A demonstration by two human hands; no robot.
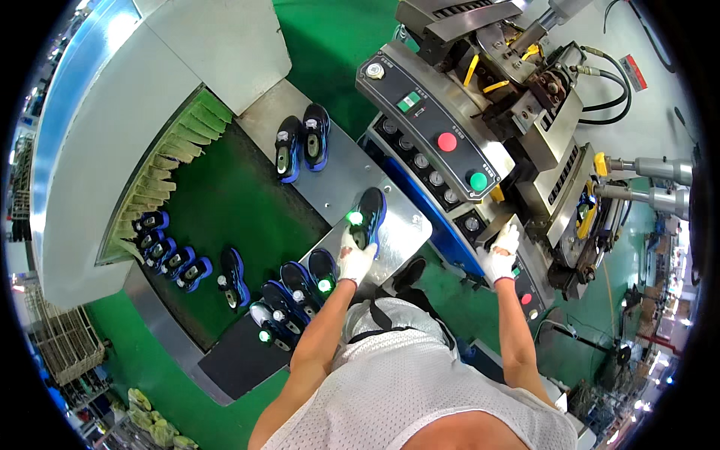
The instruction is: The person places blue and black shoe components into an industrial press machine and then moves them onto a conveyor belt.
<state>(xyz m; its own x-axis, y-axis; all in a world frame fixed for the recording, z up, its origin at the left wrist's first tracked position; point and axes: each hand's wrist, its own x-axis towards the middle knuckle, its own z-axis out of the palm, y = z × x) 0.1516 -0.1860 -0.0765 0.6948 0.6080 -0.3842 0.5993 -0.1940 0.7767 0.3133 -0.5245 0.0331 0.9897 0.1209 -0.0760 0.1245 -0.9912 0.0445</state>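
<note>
My left hand (355,259), in a white glove, closes round the heel end of a black sneaker (373,208) with a blue sole. That sneaker rests on the metal shelf (401,221), toe pointing away from me, and a bright green light shows beside it. My right hand (500,255), also gloved in white, is at the lower edge of the machine's control panel (450,135), its fingers stretched out and nothing seen in them. Whether it presses on anything, I cannot tell. Farther along the shelf, a pair of similar sneakers (316,137) stands side by side.
To the left, a dark green conveyor belt (217,187) runs out from a housing with a strip curtain (161,172). Several sneakers (180,262) sit on it, with more along its near edge (296,281). A press machine (517,90) with red and green buttons stands at the right.
</note>
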